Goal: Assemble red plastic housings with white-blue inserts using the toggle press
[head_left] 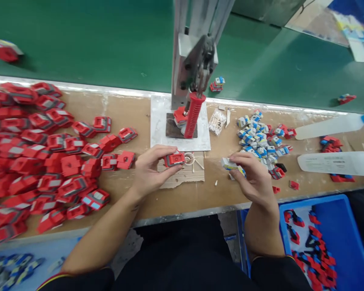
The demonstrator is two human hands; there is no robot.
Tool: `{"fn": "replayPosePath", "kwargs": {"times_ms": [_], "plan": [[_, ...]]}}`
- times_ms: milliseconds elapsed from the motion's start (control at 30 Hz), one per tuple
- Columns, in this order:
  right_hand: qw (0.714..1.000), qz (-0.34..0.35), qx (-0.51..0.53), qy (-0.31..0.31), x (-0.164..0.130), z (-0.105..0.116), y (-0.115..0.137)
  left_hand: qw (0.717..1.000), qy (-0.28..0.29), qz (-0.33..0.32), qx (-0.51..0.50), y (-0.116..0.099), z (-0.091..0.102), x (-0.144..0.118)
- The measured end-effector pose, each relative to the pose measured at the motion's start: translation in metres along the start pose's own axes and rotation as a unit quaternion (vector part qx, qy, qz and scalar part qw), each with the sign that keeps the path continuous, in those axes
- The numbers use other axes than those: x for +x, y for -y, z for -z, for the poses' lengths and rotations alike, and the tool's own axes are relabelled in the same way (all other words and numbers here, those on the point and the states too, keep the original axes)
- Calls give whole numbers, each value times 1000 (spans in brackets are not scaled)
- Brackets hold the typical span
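Note:
Pinched between the thumb and fingers of my left hand (153,167) is a red toy car body (174,159), its hollow side facing up. It sits over a torn cardboard piece (194,174) in front of the press. My right hand (253,178) grips a small white, yellow and blue toy part (229,164) by its end, near the pile of similar parts (255,135). Between and beyond my hands stands a toggle press (200,68) with a red handle (195,115). A red piece (180,116) lies under it on a dark block.
Many red car bodies (60,161) are heaped at the left. Cotton swabs (217,121) lie right of the press. Two white bottles (336,163) lie at the right, above a blue bin (336,226) of red and black parts. A green surface (109,44) runs along the back.

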State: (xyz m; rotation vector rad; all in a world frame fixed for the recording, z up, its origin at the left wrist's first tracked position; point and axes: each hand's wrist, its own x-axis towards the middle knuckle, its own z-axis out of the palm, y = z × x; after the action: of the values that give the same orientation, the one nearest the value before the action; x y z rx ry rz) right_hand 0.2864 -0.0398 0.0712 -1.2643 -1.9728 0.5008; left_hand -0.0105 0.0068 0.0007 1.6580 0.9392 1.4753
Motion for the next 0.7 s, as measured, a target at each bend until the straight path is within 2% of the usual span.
{"fn": "replayPosePath", "kwargs": {"times_ms": [167, 300, 367, 467, 600, 700], "plan": [[986, 31, 163, -8, 37, -40, 28, 999, -7, -23, 27, -1, 2, 1], [959, -14, 278, -49, 42, -80, 37, 998, -25, -37, 40, -2, 2, -2], [957, -26, 280, -74, 40, -92, 37, 998, -44, -41, 33, -3, 0, -4], [967, -12, 232, -102, 38, -96, 35, 996, -49, -45, 54, -6, -1, -4], [981, 62, 152, -100, 41, -93, 34, 995, -25, -64, 74, -11, 1, 0], [980, 106, 141, -89, 42, -92, 33, 996, 7, -79, 47, -12, 3, 3]]}}
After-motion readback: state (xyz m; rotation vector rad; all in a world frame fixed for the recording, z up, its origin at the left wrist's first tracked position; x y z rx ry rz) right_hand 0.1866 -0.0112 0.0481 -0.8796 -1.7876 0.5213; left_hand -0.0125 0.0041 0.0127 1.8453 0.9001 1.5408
